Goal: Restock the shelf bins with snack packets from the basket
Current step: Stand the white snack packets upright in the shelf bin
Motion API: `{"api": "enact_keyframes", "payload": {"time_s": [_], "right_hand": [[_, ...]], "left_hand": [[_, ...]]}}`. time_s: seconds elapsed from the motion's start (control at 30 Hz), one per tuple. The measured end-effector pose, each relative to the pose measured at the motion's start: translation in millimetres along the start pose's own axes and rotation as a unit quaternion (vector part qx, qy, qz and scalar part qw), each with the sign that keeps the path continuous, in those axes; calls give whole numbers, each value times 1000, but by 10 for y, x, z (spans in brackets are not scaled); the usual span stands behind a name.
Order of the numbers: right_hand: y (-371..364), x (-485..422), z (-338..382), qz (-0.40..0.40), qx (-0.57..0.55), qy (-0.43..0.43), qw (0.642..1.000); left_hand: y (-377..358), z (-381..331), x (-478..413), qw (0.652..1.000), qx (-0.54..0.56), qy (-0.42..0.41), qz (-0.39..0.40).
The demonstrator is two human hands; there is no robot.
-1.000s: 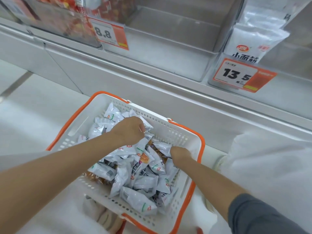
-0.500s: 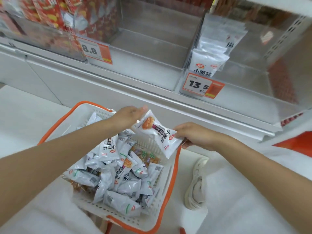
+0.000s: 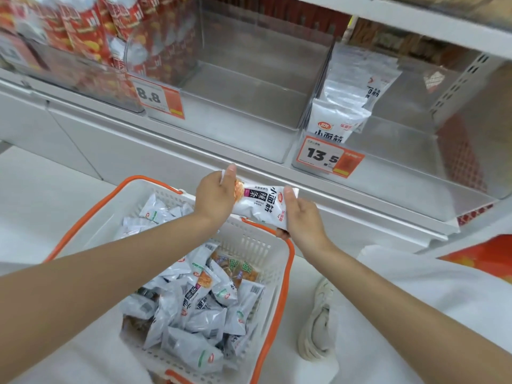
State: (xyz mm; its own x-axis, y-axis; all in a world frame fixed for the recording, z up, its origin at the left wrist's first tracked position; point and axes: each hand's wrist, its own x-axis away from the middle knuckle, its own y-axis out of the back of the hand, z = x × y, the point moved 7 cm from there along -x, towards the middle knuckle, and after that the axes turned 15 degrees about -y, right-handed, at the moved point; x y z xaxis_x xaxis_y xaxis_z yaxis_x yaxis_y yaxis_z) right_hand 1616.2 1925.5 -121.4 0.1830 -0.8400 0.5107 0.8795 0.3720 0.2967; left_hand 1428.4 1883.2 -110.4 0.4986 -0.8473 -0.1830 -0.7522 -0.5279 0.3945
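A glossy white snack packet (image 3: 259, 203) with black lettering lies crosswise at mid-frame, stretched between both hands just above the basket's far rim. The left hand (image 3: 214, 199) grips its left end with curled fingers, and the right hand (image 3: 303, 221) pinches its right end, thumb on top. Below, the white slotted plastic basket (image 3: 257, 245), rimmed in orange, holds a heap of crinkled foil packets (image 3: 194, 314). Above, a clear, rigid rectangular bin (image 3: 238, 134) stands on the shelf beside stacked white pouches (image 3: 338, 120).
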Motion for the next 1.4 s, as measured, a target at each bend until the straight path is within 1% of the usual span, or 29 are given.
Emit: {"api": "enact_keyframes", "payload": {"time_s": [0.07, 0.13, 0.23, 0.33, 0.4, 0.47, 0.53, 0.63, 0.7, 0.73, 0.77, 0.8, 0.87, 0.9, 0.97, 1.0, 1.03, 1.07, 1.13, 1.17, 1.27, 1.3, 1.33, 1.4], "right_hand": [[25, 41, 110, -78, 41, 102, 991], [72, 84, 247, -113, 49, 164, 979], [158, 161, 493, -118, 48, 214, 968], [286, 192, 676, -121, 33, 247, 961], [375, 198, 755, -131, 25, 263, 956], [455, 190, 802, -135, 12, 266, 954], [511, 190, 842, -134, 8, 272, 953], [612, 204, 933, -132, 9, 292, 947], [689, 202, 987, -125, 31, 292, 948], [708, 213, 1009, -119, 50, 294, 947], [711, 238, 1031, -111, 77, 303, 943], [687, 276, 1055, -104, 111, 319, 936], [618, 335, 1101, -100, 178, 344, 917], [594, 338, 1119, -100, 206, 347, 909], [594, 342, 1144, -101, 254, 340, 900], [626, 353, 1157, -102, 259, 336, 900], [687, 366, 1170, -101, 233, 327, 910], [769, 382, 1183, -95, 180, 307, 930], [916, 370, 1166, -58, 63, 244, 966], [958, 363, 1147, -28, 33, 213, 976], [1012, 350, 1062, 61, 55, 156, 984], [1054, 337, 1040, 74, 50, 146, 985], [1124, 331, 1036, 76, 27, 140, 987], [1334, 312, 1063, 54, -46, 134, 989]], "left_hand": [[12, -9, 20, 999, -8, 10, -30], [47, -50, 15, 998, 0, 8, -57], [100, -100, -1, 994, 51, 27, -91], [83, -121, 39, 985, 110, 70, -115], [55, -147, 70, 979, 148, 89, -112], [9, -169, 71, 971, 192, 106, -91], [-26, -184, 50, 967, 219, 115, -58], [-18, -259, -19, 971, 219, 91, 6], [7, -340, -88, 974, 216, 44, 46], [13, -403, -136, 978, 195, -2, 74], [-19, -497, -158, 977, 164, -55, 121], [-95, -592, -138, 968, 137, -100, 183], [-298, -729, -19, 937, 102, -152, 297], [-370, -764, 31, 928, 81, -164, 325], [-432, -787, 70, 923, 26, -175, 342], [-430, -787, 59, 924, 10, -173, 340], [-424, -797, 42, 927, 8, -170, 335], [-410, -815, 10, 931, 11, -167, 325], [-371, -902, -86, 943, 19, -167, 287], [-363, -977, -131, 948, 27, -169, 269], [-423, -1267, -219, 948, 33, -190, 254], [-465, -1381, -230, 945, 34, -199, 258], [-510, -1488, -252, 941, 33, -209, 262], [-591, -1707, -310, 936, 30, -231, 262]]}}
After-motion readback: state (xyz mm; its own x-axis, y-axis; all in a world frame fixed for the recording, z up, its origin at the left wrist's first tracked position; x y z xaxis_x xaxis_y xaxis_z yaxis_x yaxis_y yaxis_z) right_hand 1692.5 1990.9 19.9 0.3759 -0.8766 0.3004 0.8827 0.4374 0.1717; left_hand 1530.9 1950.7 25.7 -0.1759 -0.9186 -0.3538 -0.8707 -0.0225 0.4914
